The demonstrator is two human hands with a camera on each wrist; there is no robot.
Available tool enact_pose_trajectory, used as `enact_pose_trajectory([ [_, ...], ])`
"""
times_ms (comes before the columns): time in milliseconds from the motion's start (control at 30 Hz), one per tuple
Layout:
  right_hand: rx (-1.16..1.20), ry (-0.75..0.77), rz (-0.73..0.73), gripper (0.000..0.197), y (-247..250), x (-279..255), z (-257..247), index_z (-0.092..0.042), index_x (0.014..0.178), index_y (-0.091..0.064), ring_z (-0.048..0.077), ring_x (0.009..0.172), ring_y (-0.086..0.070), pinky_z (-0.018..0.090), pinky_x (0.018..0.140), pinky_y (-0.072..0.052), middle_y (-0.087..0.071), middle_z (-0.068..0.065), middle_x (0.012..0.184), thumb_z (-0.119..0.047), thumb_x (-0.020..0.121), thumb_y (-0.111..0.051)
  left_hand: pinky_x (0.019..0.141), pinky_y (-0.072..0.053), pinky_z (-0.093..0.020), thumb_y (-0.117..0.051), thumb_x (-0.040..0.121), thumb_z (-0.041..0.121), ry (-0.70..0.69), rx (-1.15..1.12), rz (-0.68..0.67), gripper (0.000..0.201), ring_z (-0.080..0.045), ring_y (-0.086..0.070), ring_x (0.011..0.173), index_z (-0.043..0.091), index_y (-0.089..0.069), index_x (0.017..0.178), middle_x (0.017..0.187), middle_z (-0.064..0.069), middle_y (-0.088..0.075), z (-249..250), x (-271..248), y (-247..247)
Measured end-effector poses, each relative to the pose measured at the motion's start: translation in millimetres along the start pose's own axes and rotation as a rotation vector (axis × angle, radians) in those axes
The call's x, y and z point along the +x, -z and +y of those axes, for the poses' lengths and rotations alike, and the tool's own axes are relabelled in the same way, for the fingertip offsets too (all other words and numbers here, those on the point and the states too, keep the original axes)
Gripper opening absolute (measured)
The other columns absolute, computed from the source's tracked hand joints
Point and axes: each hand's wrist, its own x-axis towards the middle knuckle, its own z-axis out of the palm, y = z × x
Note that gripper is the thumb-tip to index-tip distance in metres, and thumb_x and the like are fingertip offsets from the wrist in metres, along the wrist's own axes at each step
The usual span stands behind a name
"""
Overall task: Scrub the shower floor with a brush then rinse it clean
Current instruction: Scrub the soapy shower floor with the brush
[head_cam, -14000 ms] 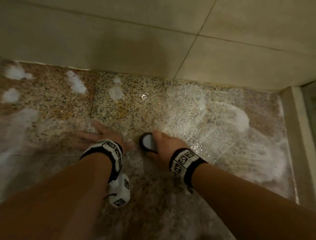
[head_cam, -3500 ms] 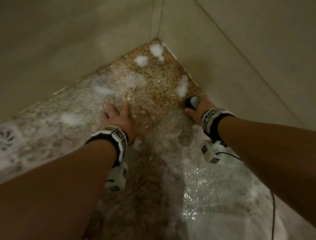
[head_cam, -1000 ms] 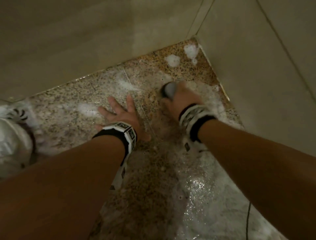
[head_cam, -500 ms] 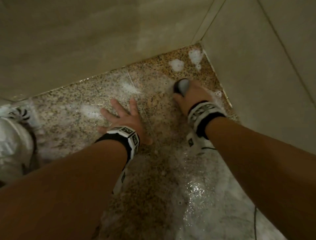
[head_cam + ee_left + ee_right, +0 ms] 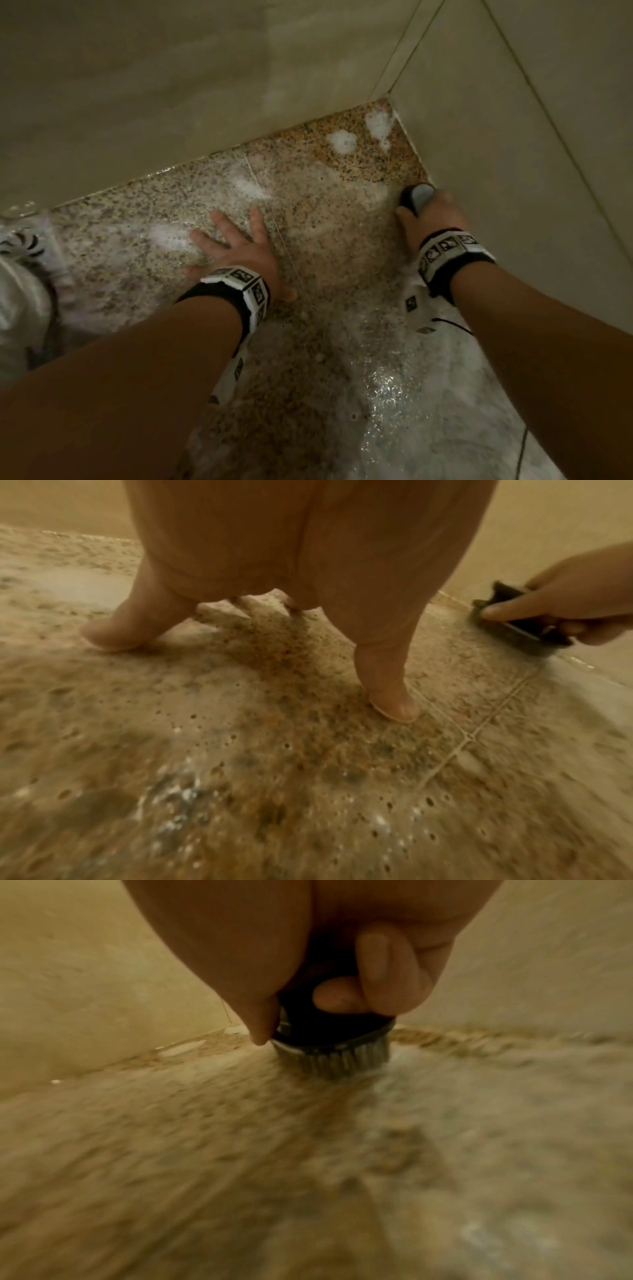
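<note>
The speckled granite shower floor (image 5: 318,219) is wet and streaked with white foam. My right hand (image 5: 433,214) grips a small black scrub brush (image 5: 416,198) with a grey top, pressed to the floor right beside the right wall. In the right wrist view the brush (image 5: 332,1042) stands with its bristles on the floor, fingers (image 5: 377,969) curled over its black body. My left hand (image 5: 236,243) lies flat on the floor with fingers spread, left of the grout line. The left wrist view shows that palm (image 5: 301,547) with thumb and finger touching the floor, and the brush (image 5: 514,612) at right.
Beige tiled walls (image 5: 171,85) meet in a corner (image 5: 387,99) at the top right, with foam blobs (image 5: 342,140) on the floor there. A round floor drain (image 5: 20,240) under foam sits at the far left. Thick suds (image 5: 428,394) cover the near floor.
My right hand has slid the brush to the right and slightly back, from the open floor near the corner to the right wall's base. The left hand stays planted.
</note>
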Motion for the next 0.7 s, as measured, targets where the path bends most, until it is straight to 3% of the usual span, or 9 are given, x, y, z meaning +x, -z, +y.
enact_pose_trajectory([
  [67,-0.031,0.121,-0.005,0.08,-11,-15,-25,-0.008,0.152,-0.028,0.04,0.124,-0.057,0.045,0.1,-0.048,-0.054,0.018,0.144,-0.052,0.095,-0.063,0.109,-0.016,-0.081,-0.083,0.06,0.07,-0.005,-0.018,0.005,0.155,-0.061,0.024,0.142,0.034,0.041,0.146,0.151,-0.022,0.047,-1,-2,0],
  [200,-0.173,0.495,-0.201,0.078,-57,-71,-81,-0.012,0.152,-0.026,0.038,0.117,-0.06,0.041,0.089,-0.051,-0.054,0.016,0.142,-0.055,0.096,-0.058,0.108,-0.013,-0.082,-0.085,0.057,0.071,-0.001,-0.039,0.012,0.157,-0.059,0.025,0.142,0.037,0.04,0.146,0.152,-0.02,0.047,-3,-3,0],
  [267,-0.283,0.606,-0.249,0.074,-71,-83,-92,-0.014,0.151,-0.026,0.038,0.114,-0.062,0.041,0.086,-0.052,-0.053,0.016,0.142,-0.053,0.097,-0.057,0.109,-0.014,-0.081,-0.084,0.056,0.073,0.007,-0.046,0.013,0.157,-0.058,0.024,0.143,0.039,0.039,0.147,0.154,-0.019,0.045,-2,-5,1],
  [333,-0.223,0.545,-0.216,0.073,-62,-67,-90,-0.014,0.152,-0.027,0.037,0.115,-0.062,0.042,0.089,-0.053,-0.055,0.015,0.141,-0.052,0.097,-0.058,0.109,-0.016,-0.08,-0.083,0.056,0.075,-0.012,-0.034,0.021,0.156,-0.058,0.022,0.144,0.038,0.039,0.147,0.154,-0.02,0.045,-4,-6,0],
  [433,-0.04,0.255,-0.094,0.081,-32,-27,-78,-0.01,0.157,-0.023,0.038,0.123,-0.059,0.043,0.095,-0.05,-0.054,0.016,0.145,-0.051,0.098,-0.059,0.109,-0.018,-0.08,-0.084,0.057,0.072,-0.032,-0.025,0.017,0.157,-0.06,0.022,0.143,0.036,0.04,0.146,0.152,-0.021,0.046,-6,-5,-1],
  [500,-0.013,0.114,-0.076,0.084,-20,-15,-88,-0.011,0.16,-0.016,0.038,0.124,-0.058,0.043,0.09,-0.05,-0.053,0.016,0.146,-0.051,0.099,-0.057,0.108,-0.019,-0.08,-0.084,0.057,0.072,-0.04,-0.022,0.019,0.157,-0.061,0.022,0.142,0.035,0.04,0.146,0.152,-0.022,0.046,-6,-5,-1],
  [600,0.107,0.166,-0.145,0.084,-29,-29,-137,-0.013,0.16,-0.017,0.036,0.128,-0.056,0.041,0.093,-0.049,-0.05,0.013,0.15,-0.047,0.097,-0.062,0.109,-0.02,-0.079,-0.084,0.056,0.073,-0.05,-0.052,0.042,0.159,-0.06,0.023,0.143,0.03,0.04,0.148,0.152,-0.019,0.046,-8,-4,-4],
  [700,-0.053,0.448,-0.265,0.075,-59,-72,-175,-0.012,0.156,-0.025,0.036,0.126,-0.056,0.042,0.096,-0.049,-0.05,0.014,0.148,-0.044,0.099,-0.061,0.113,-0.019,-0.075,-0.082,0.052,0.078,-0.032,-0.103,0.077,0.166,-0.052,0.024,0.147,0.017,0.039,0.149,0.155,-0.012,0.044,-16,1,-10],
])
